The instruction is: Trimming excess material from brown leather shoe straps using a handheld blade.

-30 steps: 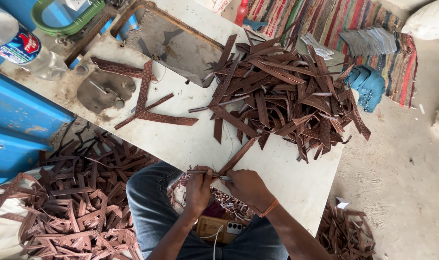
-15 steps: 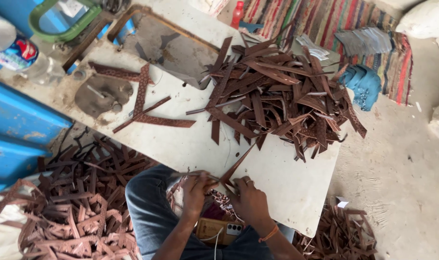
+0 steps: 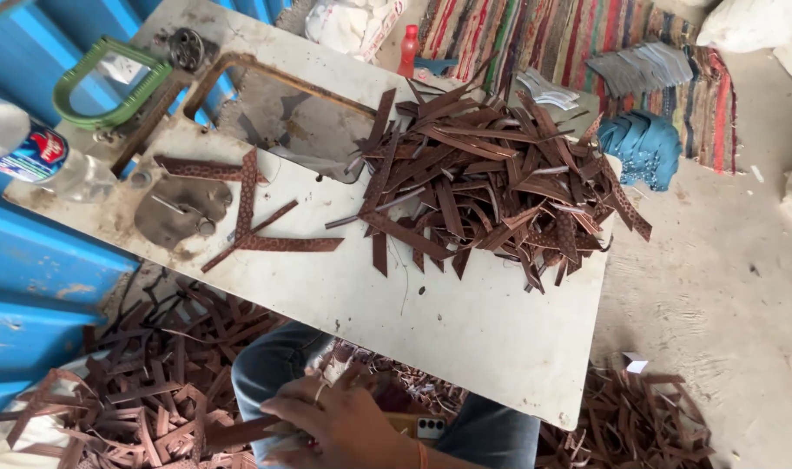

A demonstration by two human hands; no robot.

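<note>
Our right hand [image 3: 348,423] hangs low over our lap, fingers curled and pinched on one brown leather strip [image 3: 240,432]; our left hand, beneath it, is mostly hidden, so we cannot tell its grip. The strip runs nearly level, its long axis pointing out to our left, below the near edge of the white worktop [image 3: 465,334]. It is narrow, flat and reddish-brown, like the heaped pile of strips [image 3: 491,187] on the worktop and the cut strips [image 3: 135,382] littering the floor.
</note>
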